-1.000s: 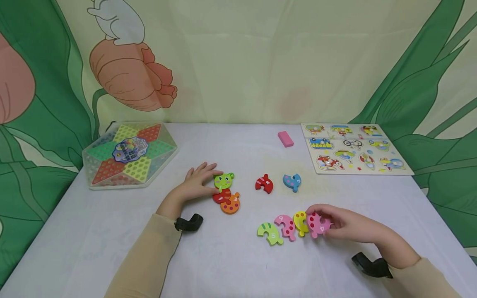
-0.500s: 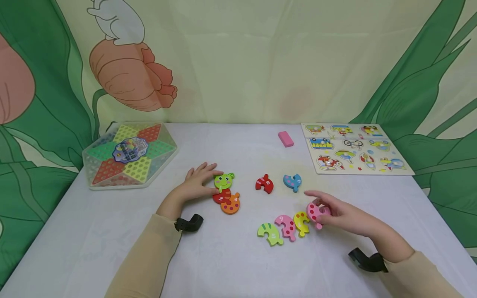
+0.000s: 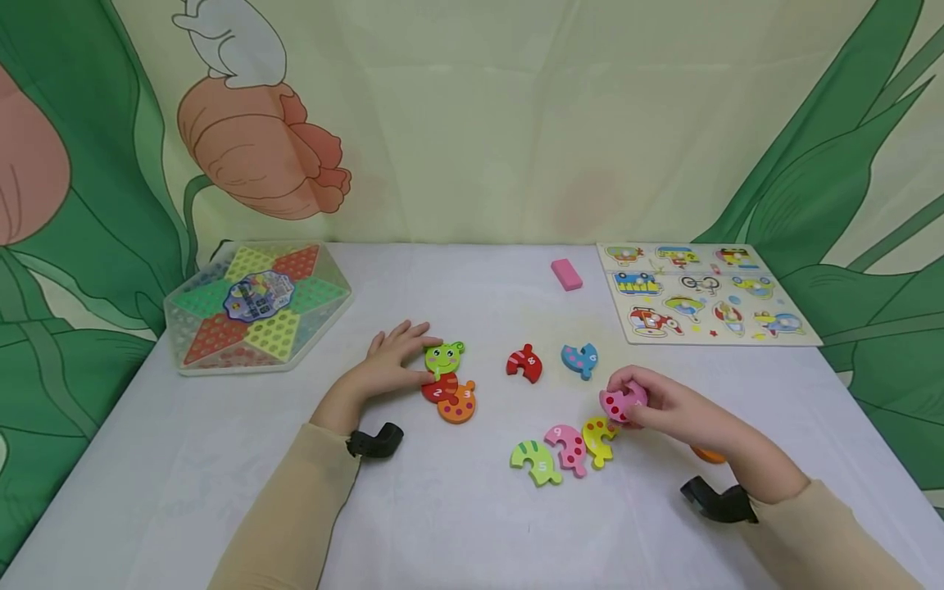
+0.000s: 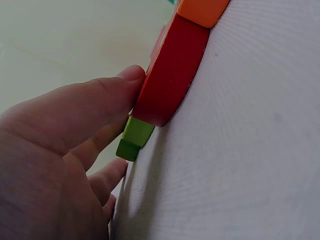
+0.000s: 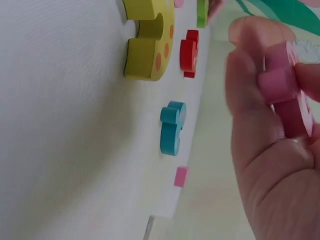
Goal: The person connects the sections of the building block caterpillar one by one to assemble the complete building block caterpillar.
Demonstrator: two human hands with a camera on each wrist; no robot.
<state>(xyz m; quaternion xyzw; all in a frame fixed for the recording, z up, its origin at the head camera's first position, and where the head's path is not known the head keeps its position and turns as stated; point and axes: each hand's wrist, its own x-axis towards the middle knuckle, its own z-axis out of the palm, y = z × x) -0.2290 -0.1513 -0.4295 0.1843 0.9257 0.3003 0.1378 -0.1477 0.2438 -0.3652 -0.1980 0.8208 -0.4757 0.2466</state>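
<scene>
My right hand (image 3: 673, 411) pinches a pink puzzle piece (image 3: 616, 403) with red dots between thumb and fingers. The right wrist view shows that pink piece above the tabletop. Over at the left, my left hand (image 3: 391, 359) rests against a linked caterpillar: a green smiling head (image 3: 442, 358), a red piece marked 2 (image 3: 438, 389) and an orange piece marked 3 (image 3: 459, 404). Its thumb touches the red piece's edge in the left wrist view, and the index fingertip reaches the top of the head. Below the pink piece lies a yellow dotted piece (image 3: 596, 442).
Loose nearby are a light green piece 5 (image 3: 535, 463), a pink piece 9 (image 3: 567, 447), a red piece 8 (image 3: 524, 363) and a blue piece (image 3: 579, 360). An orange piece (image 3: 710, 454) shows under the right wrist. Behind stand a pink block (image 3: 566, 274), a picture board (image 3: 708, 291) and a hexagonal box (image 3: 258, 307).
My right hand has lifted the pink piece away from beside the yellow one, moving it up and slightly left, and has turned it. The left hand has stayed in place.
</scene>
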